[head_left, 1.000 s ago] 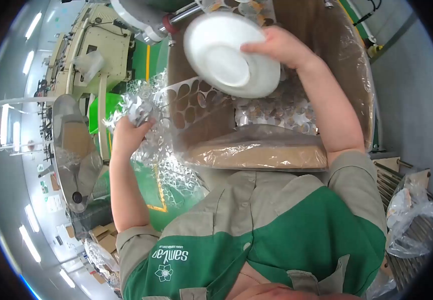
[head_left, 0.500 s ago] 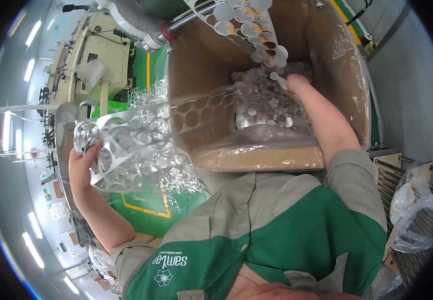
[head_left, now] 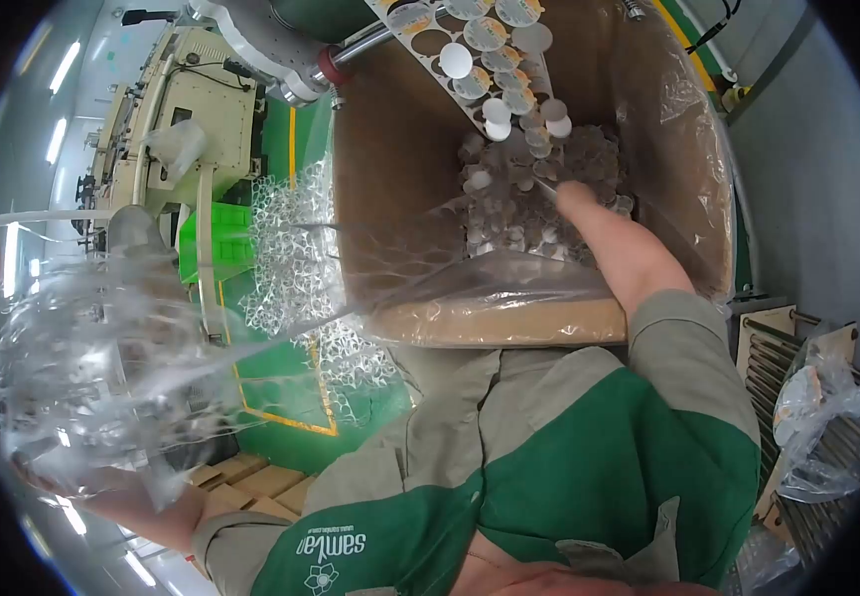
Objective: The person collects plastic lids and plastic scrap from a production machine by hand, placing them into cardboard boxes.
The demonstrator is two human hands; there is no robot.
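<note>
- Centrally, a big brown cardboard box lined with clear film point(head_left: 400, 129) stands open.
- Leftward from its rim runs a clear plastic web punched with round holes point(head_left: 291, 248). Its blurred, bunched end is gripped in the left hand point(head_left: 53, 475) at lower left.
- Small round white plastic discs point(head_left: 509, 214) are heaped inside the box.
- Among them reaches the right hand point(head_left: 584, 204); I cannot tell its grip.

My right hand point(head_left: 589, 214) reaches down into the plastic-lined cardboard box point(head_left: 400, 129), fingertips buried among the round discs point(head_left: 509, 214). My left hand point(head_left: 72, 482), low and blurred, holds up a bunch of punched plastic sheet point(head_left: 102, 368) that trails toward the box's near rim
</note>
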